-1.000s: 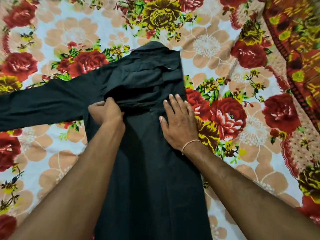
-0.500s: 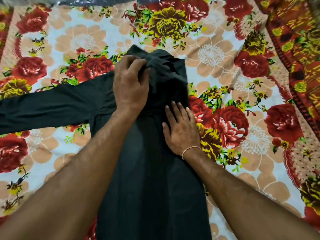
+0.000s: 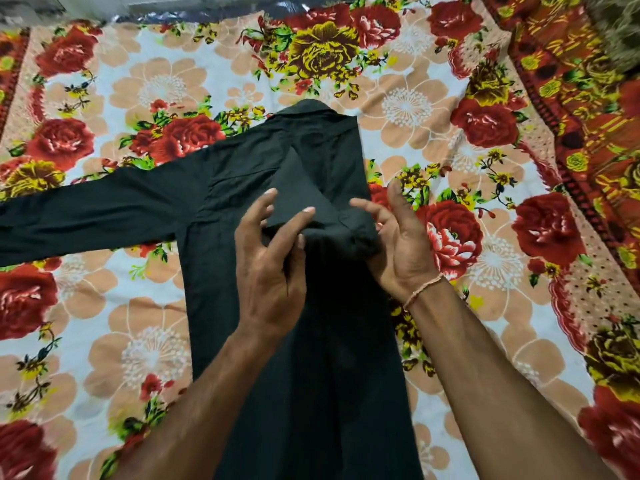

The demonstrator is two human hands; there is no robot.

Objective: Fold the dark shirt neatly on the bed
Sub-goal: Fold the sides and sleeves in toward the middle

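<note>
We see one dark shirt [image 3: 242, 289] lying on the bed sheet [image 3: 145, 81], at the middle of the bed. Its long axis runs from the near edge of the bed toward the far edge, with the collar [image 3: 311, 109] pointing at the far edge. One sleeve [image 3: 86, 213] extends flat toward the left edge, at a right angle to the body. The right side of the shirt is folded inward, leaving a straight edge along that side. A folded piece of the same fabric, apparently the other sleeve, is raised above the chest area.

We count two hands. The left hand [image 3: 270, 271] pinches the raised fabric between thumb and fingers. The right hand [image 3: 398, 244] cups the bunched end of that fabric from the right side, fingers curled loosely against it. The hands sit close together, both on the shirt. One thread bracelet [image 3: 422, 292] circles the right wrist.

One floral sheet covers the bed.
</note>
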